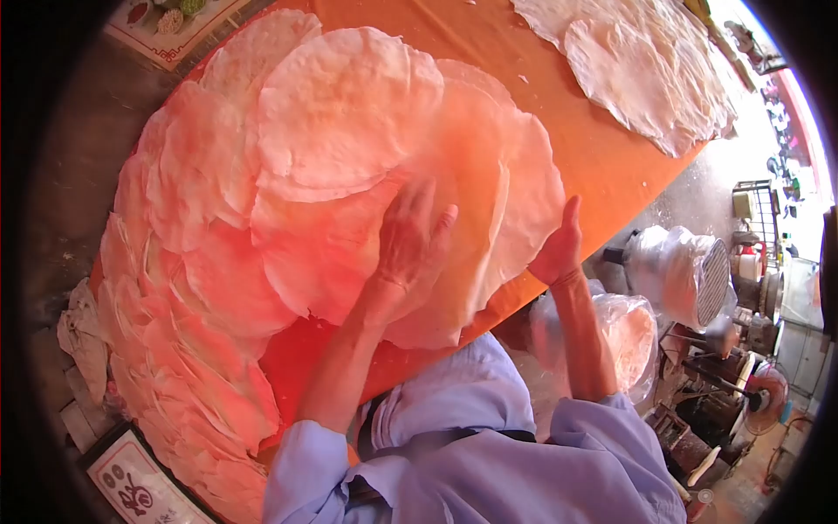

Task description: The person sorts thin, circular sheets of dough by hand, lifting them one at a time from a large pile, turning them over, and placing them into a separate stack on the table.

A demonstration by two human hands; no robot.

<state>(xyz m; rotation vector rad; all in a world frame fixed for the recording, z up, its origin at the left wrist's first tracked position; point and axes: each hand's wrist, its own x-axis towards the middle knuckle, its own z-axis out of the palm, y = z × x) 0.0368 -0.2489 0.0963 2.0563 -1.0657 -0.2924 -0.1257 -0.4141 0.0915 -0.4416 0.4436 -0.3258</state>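
Thin round sheets, pinkish-white and overlapping like petals, spread in a broad fan across an orange-topped bench, with the nearest ones lying close to its edge. From where I stand, the likeliest trouble is a tear or crease: they look thin and soft, so an uneven pull or a snagged fingertip could split one. A tug toward the body might also drag the nearest sheet over the edge. The person's left hand is above the fan, palm down, fingers extended and slightly blurred, thumb out to the side; its grip is released, holding nothing. The right hand is at the fan's right rim, thumb pointing up; its fingers are mostly hidden, so I cannot tell whether its grip is grasping a sheet. Both forearms reach forward from lilac sleeves.
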